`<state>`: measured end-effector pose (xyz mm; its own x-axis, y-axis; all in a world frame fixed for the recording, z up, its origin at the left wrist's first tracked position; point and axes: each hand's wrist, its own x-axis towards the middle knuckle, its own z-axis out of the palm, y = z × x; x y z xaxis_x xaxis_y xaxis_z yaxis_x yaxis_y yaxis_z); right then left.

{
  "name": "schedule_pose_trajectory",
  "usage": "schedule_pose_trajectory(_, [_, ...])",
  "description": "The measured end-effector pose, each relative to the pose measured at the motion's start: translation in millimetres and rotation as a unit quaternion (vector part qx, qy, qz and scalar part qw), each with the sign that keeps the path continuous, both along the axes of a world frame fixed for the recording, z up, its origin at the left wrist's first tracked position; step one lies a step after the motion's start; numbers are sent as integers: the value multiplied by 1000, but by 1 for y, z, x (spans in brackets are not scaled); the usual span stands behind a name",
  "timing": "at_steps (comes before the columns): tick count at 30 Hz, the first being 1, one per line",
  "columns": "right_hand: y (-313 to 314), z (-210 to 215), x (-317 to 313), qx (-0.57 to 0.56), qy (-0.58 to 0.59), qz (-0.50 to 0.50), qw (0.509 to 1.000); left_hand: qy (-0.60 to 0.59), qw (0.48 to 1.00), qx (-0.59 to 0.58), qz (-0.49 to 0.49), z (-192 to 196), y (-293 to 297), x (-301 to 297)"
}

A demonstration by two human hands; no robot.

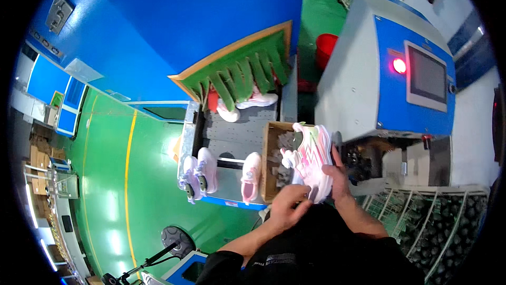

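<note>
Your right hand (pixel 340 180) clasps a pink-and-white running shoe (pixel 313 154), a box (pixel 268 166) left of that grip; whether your curled left hand (pixel 287 207) pinches too, I can't tell.

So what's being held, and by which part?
A pink-and-white shoe: the right hand has its grip along the sole. The left hand is at the toe; its hold is unclear.

Glossy green floor (pixel 105 148) with yellow line (pixel 127 169); white strip lights (pixel 32 206) far left.
</note>
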<state>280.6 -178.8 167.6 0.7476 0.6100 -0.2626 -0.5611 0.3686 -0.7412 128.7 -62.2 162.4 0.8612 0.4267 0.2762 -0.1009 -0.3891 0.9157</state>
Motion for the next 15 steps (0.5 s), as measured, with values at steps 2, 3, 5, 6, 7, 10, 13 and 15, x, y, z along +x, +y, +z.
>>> schedule_pose_trajectory(2, [-37, 4, 2, 31, 20, 30, 999, 16, 937, -340, 72, -13, -27, 5])
schedule_pose_trajectory(3, [-58, 1, 0, 35, -15, 48, 998, -21, 935, -351, 54, 4, -26, 15])
schedule_pose_trajectory(5, [-96, -8, -8, 109, 8, 70, 992, 95, 974, -207, -6, 1, -42, 19])
schedule_pose_trajectory(6, [-110, -8, -13, 121, 42, 43, 991, 127, 977, -168, -37, 12, -51, 22])
schedule_pose_trajectory(7, [-123, -6, -18, 133, 75, 16, 988, 159, 976, -129, -69, 29, -61, 26])
schedule_pose_trajectory(10, [-163, -10, -30, 147, 91, -45, 984, 126, 982, -67, -123, 36, -103, 28])
schedule_pose_trajectory(13, [-205, -28, -36, 111, 86, -104, 985, 98, 979, -60, -169, 31, -141, 26])
schedule_pose_trajectory(15, [-226, -31, -36, 121, 78, -119, 982, 63, 980, -31, -187, 32, -157, 32])
